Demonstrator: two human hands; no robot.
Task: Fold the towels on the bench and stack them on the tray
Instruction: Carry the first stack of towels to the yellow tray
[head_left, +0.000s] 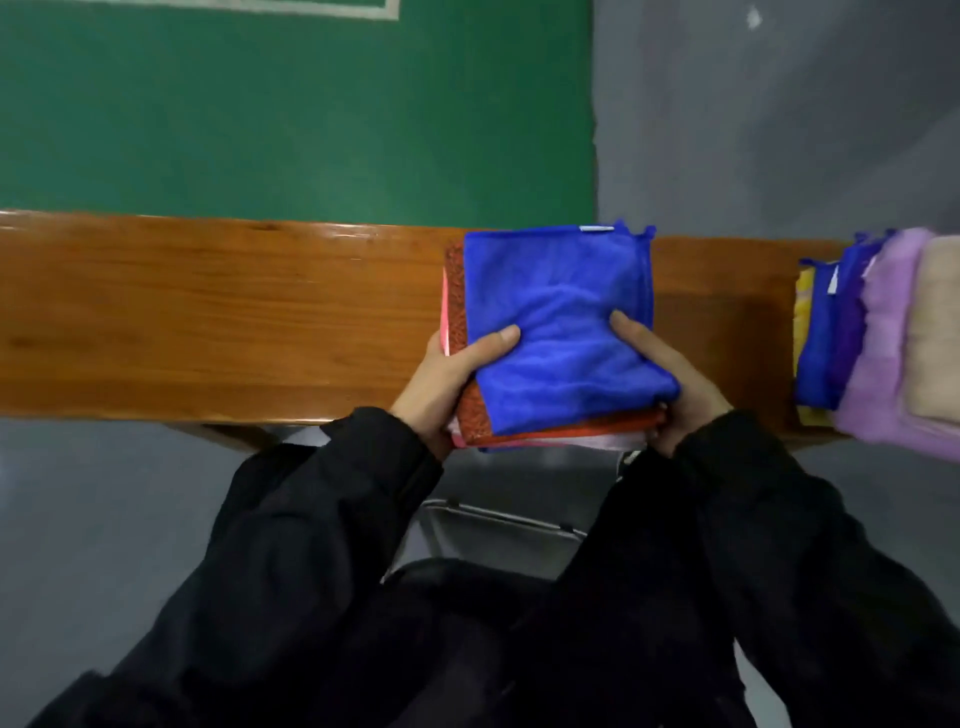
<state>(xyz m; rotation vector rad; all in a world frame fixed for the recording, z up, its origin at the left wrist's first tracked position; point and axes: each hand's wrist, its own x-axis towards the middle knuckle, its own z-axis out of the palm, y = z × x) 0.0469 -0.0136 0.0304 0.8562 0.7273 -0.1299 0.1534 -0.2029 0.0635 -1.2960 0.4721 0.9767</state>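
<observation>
Nearest, two black jacket sleeves (322, 545) reach forward over a grey metal tray (498, 525) that shows between them, below the bench edge. The left hand (447, 379) grips the near left corner of a small stack of folded towels (550, 431), thumb on top and fingers curled underneath. The right hand (670, 384) clasps the near right corner the same way. The top layer is a blue microfibre towel (558, 322), folded roughly square with a white tag at its far edge; orange and pink layers peek out beneath it. The stack overhangs the near edge of the glossy brown wooden bench (208, 317). Farther right on the bench lies a pile of yellow, blue, purple, lilac and beige towels (883, 338). Beyond are green and grey floor areas.
</observation>
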